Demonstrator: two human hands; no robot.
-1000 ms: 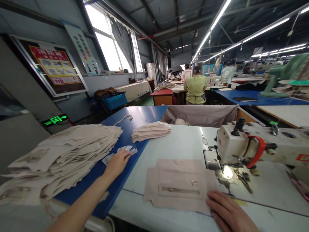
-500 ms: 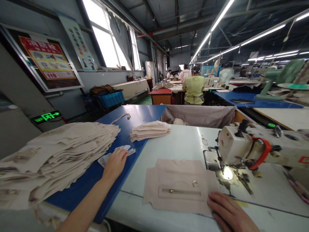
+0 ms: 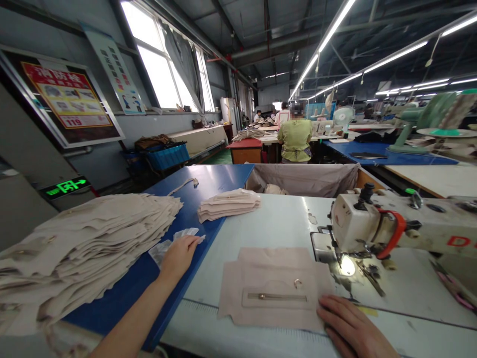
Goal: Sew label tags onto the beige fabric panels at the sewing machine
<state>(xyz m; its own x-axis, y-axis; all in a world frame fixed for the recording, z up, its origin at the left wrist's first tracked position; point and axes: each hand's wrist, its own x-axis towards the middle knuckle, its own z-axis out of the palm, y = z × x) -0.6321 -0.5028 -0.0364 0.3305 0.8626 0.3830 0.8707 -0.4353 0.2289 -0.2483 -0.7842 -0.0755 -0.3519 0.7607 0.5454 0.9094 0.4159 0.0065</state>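
My left hand (image 3: 179, 254) reaches onto the blue board (image 3: 219, 174) and rests with fingers down on small white labels (image 3: 164, 246) beside a big heap of beige fabric pieces (image 3: 89, 238). My right hand (image 3: 350, 328) lies flat, fingers stretched, on the lower right corner of a beige fabric panel with a zipper (image 3: 274, 288). That panel lies on the pale table (image 3: 276, 219), just left of the sewing machine (image 3: 387, 226), whose lamp lights the needle area.
A smaller stack of beige pieces (image 3: 228, 203) sits further back. Behind the table hangs a grey cloth bin (image 3: 305, 179). A person in a green top (image 3: 296, 139) sits at a distant table. A blue crate (image 3: 167, 154) stands by the left wall.
My left hand has shifted slightly over the white labels. The view has drifted a little; my right hand stays on the panel.
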